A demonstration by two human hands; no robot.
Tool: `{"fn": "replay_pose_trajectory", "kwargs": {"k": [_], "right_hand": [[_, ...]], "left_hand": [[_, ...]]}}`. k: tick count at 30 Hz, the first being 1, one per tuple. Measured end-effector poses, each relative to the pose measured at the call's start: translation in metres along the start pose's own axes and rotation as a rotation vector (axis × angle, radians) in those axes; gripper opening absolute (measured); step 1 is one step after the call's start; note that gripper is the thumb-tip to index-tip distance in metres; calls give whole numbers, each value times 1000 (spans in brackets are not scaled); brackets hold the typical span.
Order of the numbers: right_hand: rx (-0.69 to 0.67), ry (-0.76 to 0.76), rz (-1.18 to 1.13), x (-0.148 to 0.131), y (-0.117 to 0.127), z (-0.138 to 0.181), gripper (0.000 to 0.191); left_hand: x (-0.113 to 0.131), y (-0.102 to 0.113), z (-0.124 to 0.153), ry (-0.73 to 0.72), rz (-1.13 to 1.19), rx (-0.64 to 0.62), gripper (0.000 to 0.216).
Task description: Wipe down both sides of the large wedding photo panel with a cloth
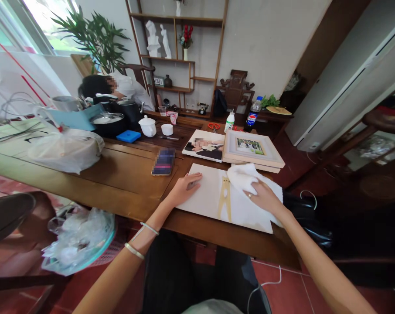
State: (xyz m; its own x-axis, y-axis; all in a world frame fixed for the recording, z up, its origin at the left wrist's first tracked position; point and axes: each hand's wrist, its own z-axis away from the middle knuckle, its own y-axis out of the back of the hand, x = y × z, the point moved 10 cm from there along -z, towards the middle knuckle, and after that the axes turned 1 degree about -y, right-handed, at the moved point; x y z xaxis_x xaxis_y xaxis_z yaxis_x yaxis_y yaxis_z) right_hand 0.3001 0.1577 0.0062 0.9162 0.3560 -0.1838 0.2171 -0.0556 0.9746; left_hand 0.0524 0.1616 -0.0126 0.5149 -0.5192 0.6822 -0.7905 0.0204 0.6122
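Note:
A white picture frame [207, 198] lies face down on the wooden table, with its beige folding stand [225, 198] flat against the back. My left hand [186, 188] rests with its fingers stretched out on the frame's left edge. At the frame's right side my right hand [264, 197] grips a white cloth [241, 176], which is bunched over the upper part and drapes past the right edge. Just behind lie a photo panel [204, 146] and a stack of framed photos [272, 159].
A phone [163, 162] lies left of the frame. Further back are a white lidded pot [147, 126], a small bottle [229, 122], a cola bottle [253, 112] and orange-handled scissors [213, 126]. A bagged container [65, 148] sits at left. Someone leans down behind the table.

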Motion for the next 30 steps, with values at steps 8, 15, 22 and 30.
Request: {"fn": "replay_pose_trajectory", "kwargs": {"k": [8, 15, 22, 30], "right_hand": [[-28, 146, 121, -49, -4, 10, 31], [-162, 270, 0, -89, 5, 97, 45], [-131, 11, -164, -13, 5, 55, 8], [82, 51, 69, -7, 3, -3, 21]], "left_hand": [[0, 0, 0, 10, -6, -7, 37], [0, 0, 0, 6, 11, 5, 37], [0, 0, 0, 19, 11, -4, 37], [2, 3, 0, 17, 13, 15, 36]]}}
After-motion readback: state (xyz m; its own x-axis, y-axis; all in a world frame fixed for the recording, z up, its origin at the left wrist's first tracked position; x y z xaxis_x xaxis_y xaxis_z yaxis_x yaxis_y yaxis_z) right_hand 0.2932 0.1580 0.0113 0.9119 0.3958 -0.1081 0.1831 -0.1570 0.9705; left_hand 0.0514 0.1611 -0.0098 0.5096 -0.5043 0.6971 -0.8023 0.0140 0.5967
